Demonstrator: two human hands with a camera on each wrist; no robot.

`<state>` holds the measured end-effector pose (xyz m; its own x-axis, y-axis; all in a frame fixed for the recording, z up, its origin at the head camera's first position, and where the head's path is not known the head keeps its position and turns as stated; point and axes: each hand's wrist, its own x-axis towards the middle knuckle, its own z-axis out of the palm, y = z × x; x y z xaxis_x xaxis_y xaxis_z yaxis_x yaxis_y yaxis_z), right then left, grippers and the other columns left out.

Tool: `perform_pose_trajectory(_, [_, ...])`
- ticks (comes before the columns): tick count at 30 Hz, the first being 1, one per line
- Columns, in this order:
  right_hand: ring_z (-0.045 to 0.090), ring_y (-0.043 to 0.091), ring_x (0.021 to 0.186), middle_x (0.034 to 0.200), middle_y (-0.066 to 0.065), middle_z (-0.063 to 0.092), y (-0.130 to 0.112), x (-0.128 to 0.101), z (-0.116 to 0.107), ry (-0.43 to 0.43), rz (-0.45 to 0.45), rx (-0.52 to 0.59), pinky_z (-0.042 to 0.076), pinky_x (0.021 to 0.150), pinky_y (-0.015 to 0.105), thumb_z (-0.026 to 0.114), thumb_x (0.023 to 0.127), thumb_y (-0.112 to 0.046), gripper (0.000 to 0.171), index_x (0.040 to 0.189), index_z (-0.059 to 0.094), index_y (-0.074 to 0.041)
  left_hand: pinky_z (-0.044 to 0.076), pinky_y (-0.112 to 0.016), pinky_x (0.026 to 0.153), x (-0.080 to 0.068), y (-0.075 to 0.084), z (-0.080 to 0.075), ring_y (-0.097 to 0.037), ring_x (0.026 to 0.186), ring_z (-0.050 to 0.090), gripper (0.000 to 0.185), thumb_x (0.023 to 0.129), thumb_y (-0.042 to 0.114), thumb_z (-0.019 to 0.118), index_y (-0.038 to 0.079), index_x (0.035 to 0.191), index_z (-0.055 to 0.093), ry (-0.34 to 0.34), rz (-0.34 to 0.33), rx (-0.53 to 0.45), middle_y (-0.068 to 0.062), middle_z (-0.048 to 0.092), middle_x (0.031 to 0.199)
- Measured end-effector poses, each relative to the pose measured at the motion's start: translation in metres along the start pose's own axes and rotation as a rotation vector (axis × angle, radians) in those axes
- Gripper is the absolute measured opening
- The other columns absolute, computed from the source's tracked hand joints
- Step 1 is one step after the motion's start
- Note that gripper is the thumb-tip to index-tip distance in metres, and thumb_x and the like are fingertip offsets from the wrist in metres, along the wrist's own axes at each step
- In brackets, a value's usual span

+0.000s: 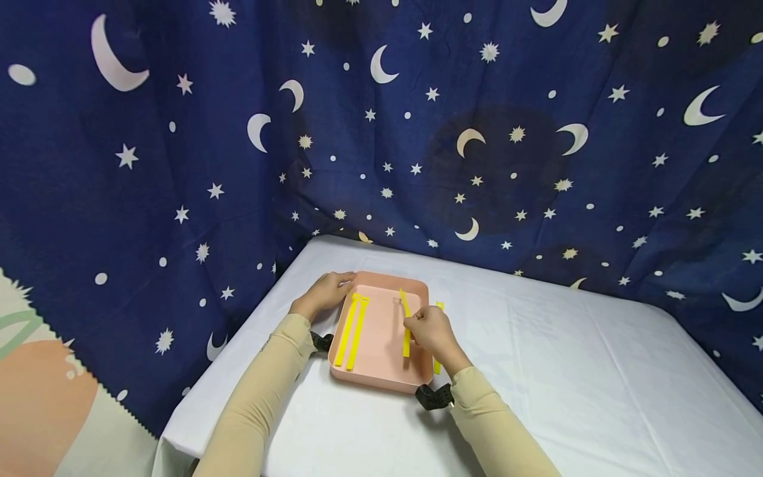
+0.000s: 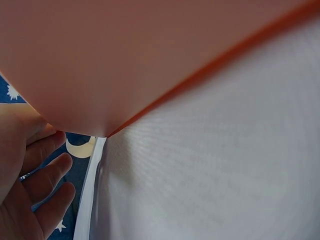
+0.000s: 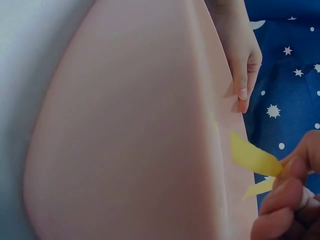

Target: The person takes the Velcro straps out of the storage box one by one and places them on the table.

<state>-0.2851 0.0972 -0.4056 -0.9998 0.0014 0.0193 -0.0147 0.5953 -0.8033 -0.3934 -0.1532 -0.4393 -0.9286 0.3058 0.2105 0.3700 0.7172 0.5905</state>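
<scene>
A shallow pink tray [image 1: 381, 382] lies on the white-covered table. At its far left corner, my left hand [image 1: 329, 291] holds the rim, with the thumb side over the edge. In the left wrist view the other fingers [image 2: 50, 172] spread loosely outside the wall. My right hand [image 1: 434, 329] pinches a thin yellow strip [image 1: 406, 344] above the right part of the tray. In the right wrist view that strip [image 3: 255, 157] sticks out from the fingertips. Two more yellow strips [image 1: 356, 334] lie side by side along the tray's left part.
Another yellow strip [image 1: 438, 366] lies on the table just outside the tray's right wall, partly hidden by my right hand. White cloth [image 1: 566, 371] covers the table. A dark blue curtain [image 1: 417, 132] with moons and stars hangs behind and to the left.
</scene>
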Motion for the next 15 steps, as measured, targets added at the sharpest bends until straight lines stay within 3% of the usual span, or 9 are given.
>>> perform_pose_trajectory(9, [0.049, 0.012, 0.049, 0.059, 0.006, 0.06, 0.0026, 0.0007, -0.0063, 0.042, 0.004, -0.004, 0.036, 0.046, 0.02, 0.06, 0.087, -0.009, 0.025, 0.062, 0.053, -0.009, 0.04, -0.043, 0.119, 0.0003, -0.0017, 0.0012, -0.03, 0.139, 0.05, 0.043, 0.105, 0.023, 0.051, 0.008, 0.145, 0.053, 0.001, 0.009, 0.002, -0.01, 0.055, 0.148])
perform_pose_trajectory(15, [0.054, 0.013, 0.052, 0.063, 0.009, 0.063, 0.0072, 0.002, -0.0082, 0.06, 0.007, 0.02, 0.041, 0.048, 0.02, 0.059, 0.085, -0.007, 0.018, 0.068, 0.056, -0.006, 0.04, -0.044, 0.119, 0.0, -0.0007, 0.0004, -0.031, 0.139, 0.05, 0.043, 0.105, 0.023, 0.051, 0.009, 0.145, 0.053, -0.002, 0.003, -0.004, -0.01, 0.055, 0.148])
